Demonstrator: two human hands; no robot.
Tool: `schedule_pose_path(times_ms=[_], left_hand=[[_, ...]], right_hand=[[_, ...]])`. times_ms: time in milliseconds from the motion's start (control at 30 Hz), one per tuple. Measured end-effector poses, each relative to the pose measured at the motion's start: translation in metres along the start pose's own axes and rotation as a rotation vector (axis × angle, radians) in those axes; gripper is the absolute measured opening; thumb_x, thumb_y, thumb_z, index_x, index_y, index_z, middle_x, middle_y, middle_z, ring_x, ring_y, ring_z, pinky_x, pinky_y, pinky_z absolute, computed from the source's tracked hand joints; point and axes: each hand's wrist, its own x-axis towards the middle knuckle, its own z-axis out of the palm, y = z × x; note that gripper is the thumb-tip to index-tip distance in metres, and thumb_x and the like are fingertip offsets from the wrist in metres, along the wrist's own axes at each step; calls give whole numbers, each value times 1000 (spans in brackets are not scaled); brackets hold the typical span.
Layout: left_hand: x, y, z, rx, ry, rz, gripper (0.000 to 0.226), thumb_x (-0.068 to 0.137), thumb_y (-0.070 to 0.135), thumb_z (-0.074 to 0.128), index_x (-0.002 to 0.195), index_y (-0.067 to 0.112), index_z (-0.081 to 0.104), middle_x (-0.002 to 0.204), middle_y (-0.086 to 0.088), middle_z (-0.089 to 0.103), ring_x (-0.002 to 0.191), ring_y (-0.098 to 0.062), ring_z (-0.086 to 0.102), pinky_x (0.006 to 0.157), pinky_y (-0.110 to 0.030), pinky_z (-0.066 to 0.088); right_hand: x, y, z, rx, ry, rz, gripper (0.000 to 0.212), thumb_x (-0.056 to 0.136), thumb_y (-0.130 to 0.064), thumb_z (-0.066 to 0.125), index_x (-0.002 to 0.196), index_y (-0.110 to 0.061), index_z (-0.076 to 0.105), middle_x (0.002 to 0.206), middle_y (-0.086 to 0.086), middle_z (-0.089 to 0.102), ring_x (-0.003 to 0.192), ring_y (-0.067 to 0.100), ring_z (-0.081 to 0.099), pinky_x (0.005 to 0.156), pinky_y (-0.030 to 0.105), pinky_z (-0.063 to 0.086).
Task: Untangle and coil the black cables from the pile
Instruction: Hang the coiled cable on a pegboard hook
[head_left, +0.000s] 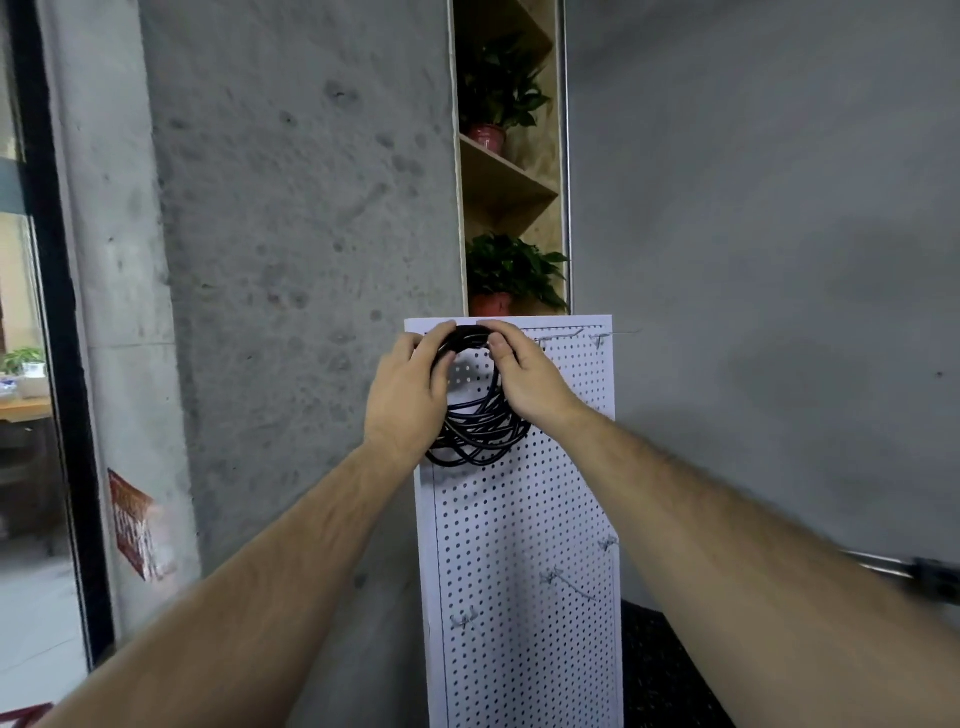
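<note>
The left hand (408, 400) curls its fingers (436, 335) round the upper left side of a coil of black cable (480, 434), with the palm against the coil's outer edge. The right hand (527, 382) grips the top of the same coil from the other side: its fingers (503, 329) are hooked over the strands and the thumb presses in from the front. The fingertips of the two hands nearly meet at the top of the coil, so both sets of fingers are clamped on the cable. The coil hangs between the hands as a bundle of many loops, its loose lower turns sagging below the wrists. It is held against the top left part of a white pegboard (519, 519) that stands upright. The hands hide whether the coil rests on a peg. Thin metal hooks (598, 339) stick out of the board near its top right corner, and more sit lower down. Both bare forearms reach up from the bottom corners of the view. Behind the board is a grey concrete wall (291, 208), and above it a narrow wooden shelf (509, 176) carries two potted plants (511, 270). A red sign (134, 525) is stuck low on the wall at left.
</note>
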Motion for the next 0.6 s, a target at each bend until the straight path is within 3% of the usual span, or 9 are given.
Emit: schedule_pose_path(times_ms=[67,100,167,233,300,400,500,600], left_hand=[[-6,-2,-1,71,-15,51,43,107,27,45,150,24,46,125,-5,57,102,-26,55,90,-43,50],[-12,-3,-1,96,-20,69,46,107,26,45,153,22,42,130,-5,56,104,-28,55,89,-46,51],[-25,-2,1,208,-7,95,53,106,27,46,156,17,34,141,-7,53,110,-31,56,87,-50,52],[-35,0,5,346,34,89,60,104,34,43,158,11,29,153,-9,46,126,-32,52,100,-53,46],[-44,3,8,419,49,78,66,105,38,40,160,7,23,164,-12,31,146,-32,36,119,-54,27],[-57,11,10,474,56,90,72,106,40,41,162,5,11,170,-11,10,157,-27,9,126,-49,-1],[-69,22,8,535,58,170,70,106,40,36,162,5,13,171,-11,7,158,-26,4,127,-48,-4],[-87,37,8,517,70,303,62,105,33,40,159,6,27,169,-10,19,157,-25,13,127,-47,3]], right_hand=[[-4,5,4,-138,8,-8,38,109,-42,31,143,-40,48,139,-3,56,130,11,48,114,40,37],[-8,5,4,-204,10,-8,40,109,-43,29,147,-41,43,144,-2,52,136,16,43,117,45,33],[-16,3,1,-321,16,-20,46,110,-41,27,156,-37,31,155,-1,41,144,19,33,121,46,24],[-24,1,-4,-437,8,-46,51,111,-38,26,161,-30,20,163,0,31,150,20,25,124,45,18],[-32,0,-8,-518,-33,-57,56,111,-38,25,163,-25,11,168,1,19,155,20,14,127,42,12],[-50,-1,-12,-606,-79,-56,60,110,-40,25,163,-22,2,171,2,1,157,17,-3,127,38,1],[-73,-1,-16,-643,-61,-113,60,110,-42,28,163,-24,8,171,0,0,157,16,-6,127,36,-2],[-101,0,-21,-639,31,-198,51,108,-37,36,156,-19,34,163,3,29,152,22,21,125,41,19]])
